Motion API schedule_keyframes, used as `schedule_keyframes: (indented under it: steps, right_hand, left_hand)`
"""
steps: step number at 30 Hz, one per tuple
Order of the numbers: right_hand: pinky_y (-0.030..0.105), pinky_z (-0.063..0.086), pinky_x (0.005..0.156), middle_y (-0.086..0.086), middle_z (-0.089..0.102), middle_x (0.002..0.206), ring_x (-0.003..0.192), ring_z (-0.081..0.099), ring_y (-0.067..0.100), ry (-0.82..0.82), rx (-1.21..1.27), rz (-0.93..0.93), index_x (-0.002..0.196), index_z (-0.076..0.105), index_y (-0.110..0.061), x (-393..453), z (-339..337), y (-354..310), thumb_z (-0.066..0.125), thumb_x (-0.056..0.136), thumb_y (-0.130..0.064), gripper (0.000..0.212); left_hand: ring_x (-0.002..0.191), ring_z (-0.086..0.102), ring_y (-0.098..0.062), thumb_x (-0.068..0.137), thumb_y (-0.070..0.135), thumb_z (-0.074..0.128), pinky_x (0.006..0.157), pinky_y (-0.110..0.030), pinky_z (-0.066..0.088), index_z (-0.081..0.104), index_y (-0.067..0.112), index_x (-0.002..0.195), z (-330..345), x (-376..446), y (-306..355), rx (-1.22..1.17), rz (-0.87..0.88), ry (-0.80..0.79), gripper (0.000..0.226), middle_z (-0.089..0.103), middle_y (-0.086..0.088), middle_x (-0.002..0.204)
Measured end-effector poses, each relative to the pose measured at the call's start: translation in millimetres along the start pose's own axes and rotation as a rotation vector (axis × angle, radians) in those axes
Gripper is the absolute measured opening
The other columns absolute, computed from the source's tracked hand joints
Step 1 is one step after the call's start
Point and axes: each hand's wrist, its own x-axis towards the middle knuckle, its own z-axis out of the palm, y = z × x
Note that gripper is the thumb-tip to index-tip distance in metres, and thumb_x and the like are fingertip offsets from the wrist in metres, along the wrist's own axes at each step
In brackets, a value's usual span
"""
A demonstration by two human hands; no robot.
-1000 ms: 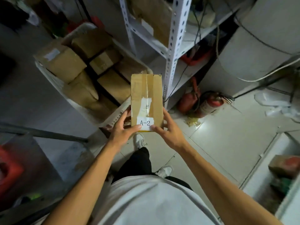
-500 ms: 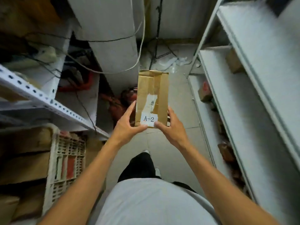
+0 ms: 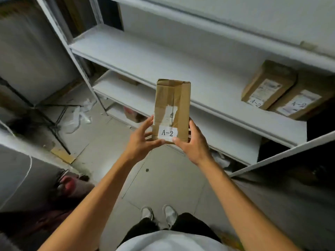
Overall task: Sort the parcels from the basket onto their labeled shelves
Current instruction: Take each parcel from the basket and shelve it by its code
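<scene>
Your left hand point(image 3: 143, 142) and right hand point(image 3: 193, 142) pinch the near end of the parcel point(image 3: 171, 109), thumbs on its face beside the A-2 label point(image 3: 167, 132), fingers curled behind. The parcel is held in the air in front of the white shelf point(image 3: 163, 58), its far end pointing toward it. Judge it as stiff taped cardboard, probably light; the tape may be slick, so grip the long edges. Two A-2 parcels point(image 3: 268, 84) rest at the shelf's right end, near its front edge.
</scene>
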Motion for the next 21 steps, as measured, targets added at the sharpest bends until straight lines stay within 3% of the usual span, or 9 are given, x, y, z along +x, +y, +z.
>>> schedule_keyframes:
  steps: [3, 5, 7, 11, 14, 19, 21]
  right_hand:
    - [0.013, 0.049, 0.078, -0.013, 0.06, 0.122, 0.094, 0.055, -0.012, 0.106, -0.019, 0.038, 0.133, 0.04, -0.042, 6, -18, 5, 0.075, 0.082, -0.037, 0.062]
    - [0.008, 0.044, 0.074, -0.011, 0.06, 0.122, 0.09, 0.055, -0.01, 0.155, -0.037, 0.064, 0.134, 0.041, -0.037, 12, -31, 12, 0.075, 0.083, -0.036, 0.062]
    - [0.009, 0.042, 0.075, -0.008, 0.059, 0.126, 0.093, 0.054, -0.002, 0.194, -0.043, 0.089, 0.136, 0.041, -0.033, 19, -42, 21, 0.075, 0.083, -0.036, 0.063]
    - [0.014, 0.044, 0.078, -0.004, 0.059, 0.129, 0.107, 0.057, 0.01, 0.259, -0.066, 0.13, 0.138, 0.043, -0.029, 43, -69, 44, 0.076, 0.082, -0.038, 0.066]
    - [0.019, 0.044, 0.084, -0.001, 0.055, 0.135, 0.113, 0.056, 0.012, 0.258, -0.098, 0.154, 0.147, 0.037, -0.027, 70, -91, 64, 0.076, 0.082, -0.041, 0.077]
    - [0.023, 0.052, 0.083, -0.003, 0.053, 0.123, 0.107, 0.058, 0.011, 0.285, -0.113, 0.177, 0.146, 0.034, -0.034, 119, -119, 102, 0.077, 0.08, -0.043, 0.079]
    - [0.025, 0.054, 0.08, -0.002, 0.051, 0.113, 0.101, 0.058, 0.012, 0.31, -0.135, 0.191, 0.145, 0.034, -0.036, 139, -129, 116, 0.077, 0.08, -0.04, 0.078]
  left_hand:
    - [0.127, 0.055, -0.024, 0.073, 0.014, 0.085, 0.094, -0.044, 0.056, 0.038, 0.028, 0.151, 15, 31, 12, 0.06, 0.061, -0.094, 0.092, 0.051, -0.001, 0.145]
    - [0.126, 0.054, -0.021, 0.076, 0.014, 0.083, 0.093, -0.036, 0.057, 0.036, 0.028, 0.151, 27, 50, 20, 0.108, 0.1, -0.153, 0.09, 0.049, 0.0, 0.147]
    - [0.126, 0.054, -0.019, 0.078, 0.014, 0.081, 0.091, -0.029, 0.057, 0.034, 0.026, 0.153, 40, 67, 27, 0.131, 0.129, -0.21, 0.089, 0.047, 0.001, 0.149]
    - [0.128, 0.055, -0.021, 0.08, 0.023, 0.081, 0.094, -0.034, 0.056, 0.034, 0.03, 0.153, 67, 110, 35, 0.192, 0.129, -0.281, 0.087, 0.05, 0.005, 0.147]
    - [0.121, 0.061, -0.018, 0.075, 0.037, 0.08, 0.096, -0.046, 0.055, 0.038, 0.032, 0.151, 86, 146, 39, 0.236, 0.131, -0.282, 0.087, 0.057, 0.005, 0.141]
    - [0.119, 0.062, -0.018, 0.082, 0.02, 0.079, 0.098, -0.048, 0.053, 0.035, 0.031, 0.151, 124, 209, 36, 0.288, 0.11, -0.25, 0.083, 0.059, 0.0, 0.139]
    - [0.117, 0.062, -0.016, 0.084, 0.016, 0.077, 0.095, -0.039, 0.056, 0.034, 0.032, 0.152, 138, 233, 34, 0.322, 0.134, -0.242, 0.081, 0.06, -0.001, 0.137]
